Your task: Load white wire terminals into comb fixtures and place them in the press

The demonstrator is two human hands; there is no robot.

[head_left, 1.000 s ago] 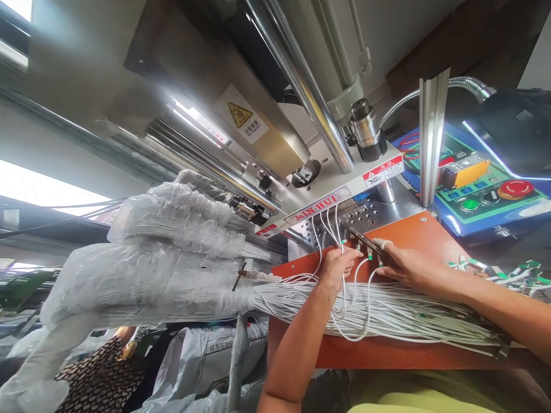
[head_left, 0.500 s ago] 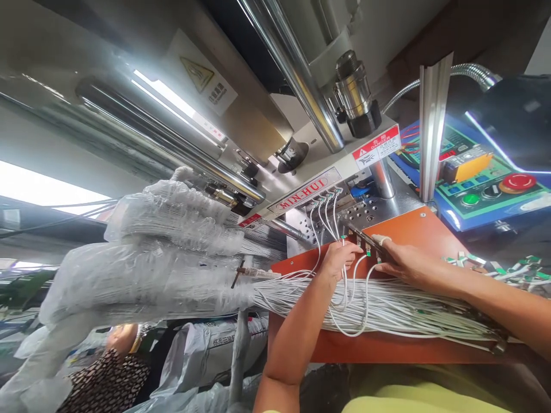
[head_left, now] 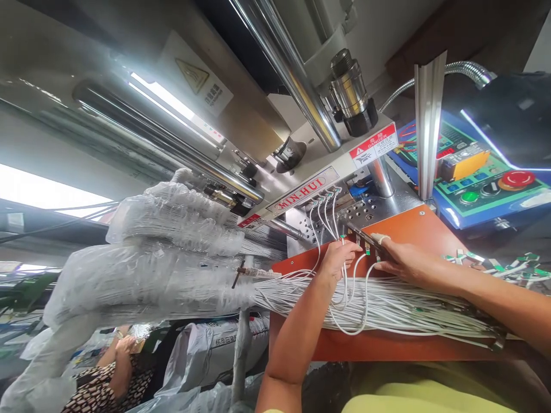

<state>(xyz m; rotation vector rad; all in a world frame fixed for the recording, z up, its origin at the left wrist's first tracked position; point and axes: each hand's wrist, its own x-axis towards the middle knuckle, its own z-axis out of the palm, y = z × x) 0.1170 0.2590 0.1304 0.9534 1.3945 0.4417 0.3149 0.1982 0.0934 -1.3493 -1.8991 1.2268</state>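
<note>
My left hand (head_left: 340, 258) is closed in a pinch around a white cable with a green end, at the left part of a dark metal bar. My right hand (head_left: 398, 258) grips the right part of this metal bar (head_left: 365, 240), thumb below and wrapped fingertips above. Small green connector ends sit along the bar, with white cables looping down. Behind my hands, several white cables (head_left: 329, 215) hang from the press marked MIN-HUI (head_left: 306, 192). A thick bundle of white cables (head_left: 387, 304) lies below my hands, across the orange board (head_left: 383, 347).
Plastic-wrapped cable bundles (head_left: 142, 281) extend to the left. Loose cable ends (head_left: 508, 267) lie at the right. A blue control panel (head_left: 477, 195) with a red button stands at the back right. At the lower left, another person's arms (head_left: 120, 367) show.
My hands hold nearly the same positions on the bar and cable. The view has shifted slightly. At the lower left, the other person's arms have moved and show more.
</note>
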